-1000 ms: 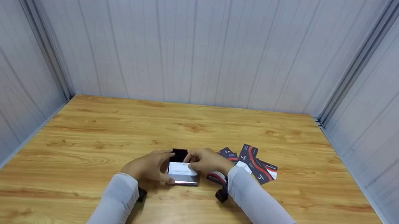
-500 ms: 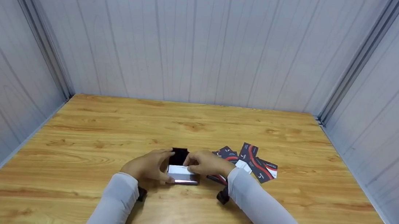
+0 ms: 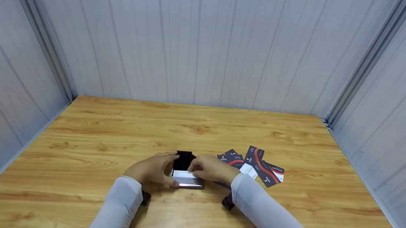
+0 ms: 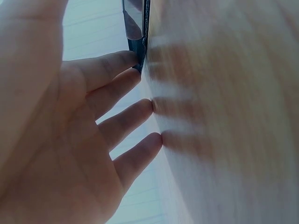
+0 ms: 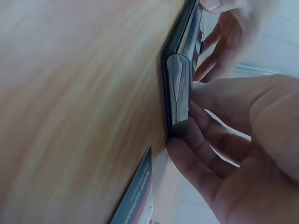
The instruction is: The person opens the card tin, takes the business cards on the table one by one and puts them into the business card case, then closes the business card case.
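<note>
A business card case (image 3: 183, 160) lies on the table with its black lid folded back and a shiny metal front half. Inside, a white business card (image 3: 181, 173) shows as a narrow strip above the metal part. My left hand (image 3: 150, 167) holds the case's left side, thumb at the front corner and index finger by the lid; in the left wrist view its other fingertips (image 4: 156, 138) rest at the table. With thumb and curled fingers, my right hand (image 3: 213, 168) pinches at the card's right end. In the right wrist view the case (image 5: 178, 86) is seen edge-on, fingers around its end.
Right of the case, several dark business cards (image 3: 257, 164) with red stripes lie fanned and overlapping, with a white card (image 3: 248, 170) among them. The right forearm passes close by them. Pale panel walls (image 3: 209, 44) enclose the wooden table (image 3: 113, 120) at the back and sides.
The white card has slid toward me into the case, so less of it shows. My right hand has shifted slightly with it; the left hand stays in place.
</note>
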Tool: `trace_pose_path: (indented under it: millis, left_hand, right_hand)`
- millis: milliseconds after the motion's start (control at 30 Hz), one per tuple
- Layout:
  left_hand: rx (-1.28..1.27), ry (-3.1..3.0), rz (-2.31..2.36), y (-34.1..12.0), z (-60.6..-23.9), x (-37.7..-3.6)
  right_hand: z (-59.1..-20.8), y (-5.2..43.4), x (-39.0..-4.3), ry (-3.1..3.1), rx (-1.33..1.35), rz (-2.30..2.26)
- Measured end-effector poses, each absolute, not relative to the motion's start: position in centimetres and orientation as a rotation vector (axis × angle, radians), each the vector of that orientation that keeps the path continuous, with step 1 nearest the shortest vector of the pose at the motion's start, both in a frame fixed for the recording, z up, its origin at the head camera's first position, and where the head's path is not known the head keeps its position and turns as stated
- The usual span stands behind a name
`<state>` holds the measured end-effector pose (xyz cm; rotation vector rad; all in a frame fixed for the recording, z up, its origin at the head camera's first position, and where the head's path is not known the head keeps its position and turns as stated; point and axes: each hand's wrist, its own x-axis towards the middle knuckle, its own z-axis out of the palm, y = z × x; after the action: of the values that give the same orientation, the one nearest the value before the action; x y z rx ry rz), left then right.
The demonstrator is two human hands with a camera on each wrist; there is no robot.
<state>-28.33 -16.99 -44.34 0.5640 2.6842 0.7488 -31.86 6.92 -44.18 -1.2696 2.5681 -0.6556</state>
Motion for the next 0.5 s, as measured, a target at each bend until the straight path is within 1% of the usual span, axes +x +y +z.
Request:
trace_pose_path:
  millis: [200,500]
  left_hand:
    - [0.550,2.684,0.744,-17.0,-44.3,-28.4]
    - [0.545,2.694,0.725,-16.9,-44.5,-28.3]
  right_hand:
    - [-44.0,7.0,-31.7,2.572,-1.330,-0.657]
    - [-43.9,8.0,-31.8,2.481,-1.330,-0.702]
